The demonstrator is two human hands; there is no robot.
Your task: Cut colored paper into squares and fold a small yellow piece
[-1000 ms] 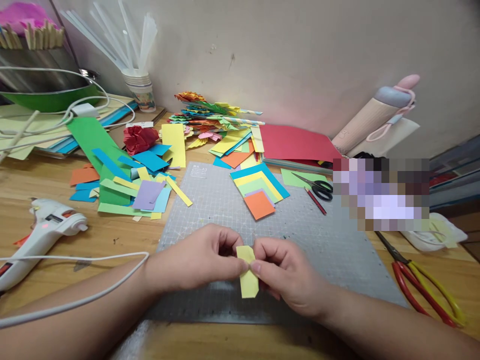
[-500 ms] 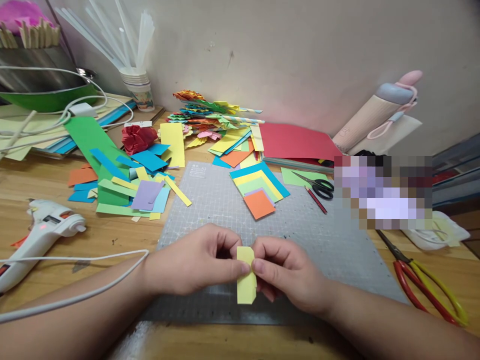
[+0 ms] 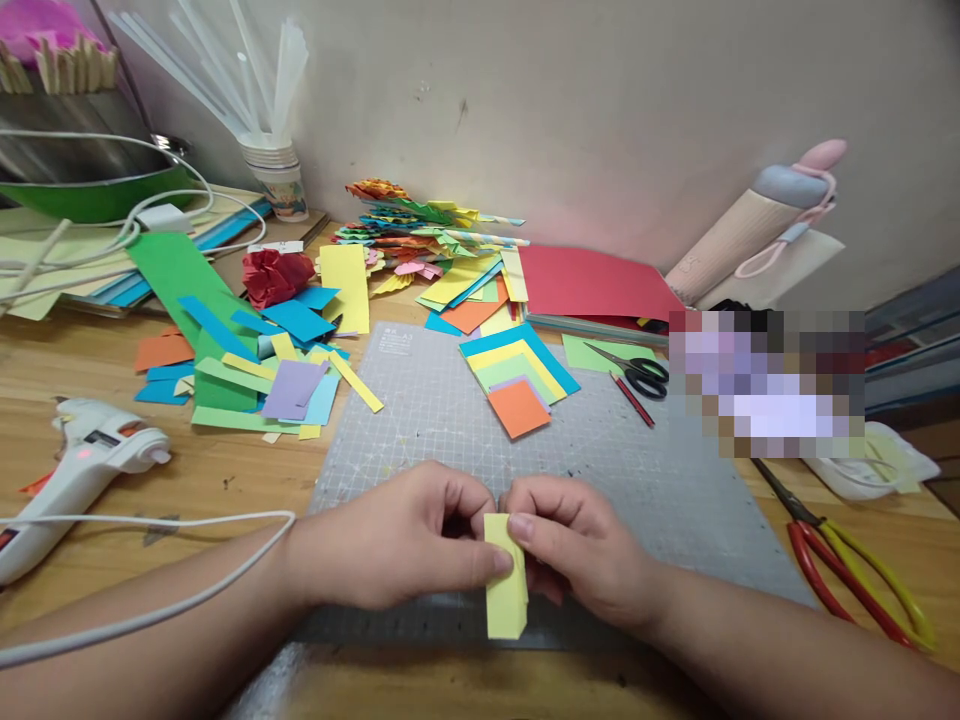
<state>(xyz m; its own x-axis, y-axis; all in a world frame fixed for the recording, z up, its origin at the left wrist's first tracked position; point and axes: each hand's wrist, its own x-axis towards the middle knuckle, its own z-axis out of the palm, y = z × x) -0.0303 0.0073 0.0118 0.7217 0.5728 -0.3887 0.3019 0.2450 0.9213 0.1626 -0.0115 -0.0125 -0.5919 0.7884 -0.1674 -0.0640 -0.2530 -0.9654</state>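
Illumination is moderate and diffuse. The cutting mat (image 3: pixel 390 410) is fairly evenly lit, darkening softly along its near edge. Beyond the mat, the wall (image 3: pixel 600 120) reads dull grey, tinged pink low down. Right of the mat, a pixelated block (image 3: pixel 765 385) obscures detail; farther right, shapes stretch and soften.

Papercraft workspace, at home or in a small workshop, can't tell which: wooden table (image 3: pixel 247 470) against a marked wall (image 3: pixel 570 120), gridded cutting mat (image 3: pixel 420 400), coloured paper scraps (image 3: pixel 292 390), glue gun (image 3: pixel 84 470), black scissors (image 3: pixel 646 378), paper flowers (image 3: pixel 401 242), translucent sticks (image 3: pixel 289 80) in stacked paper cups (image 3: pixel 285 190).
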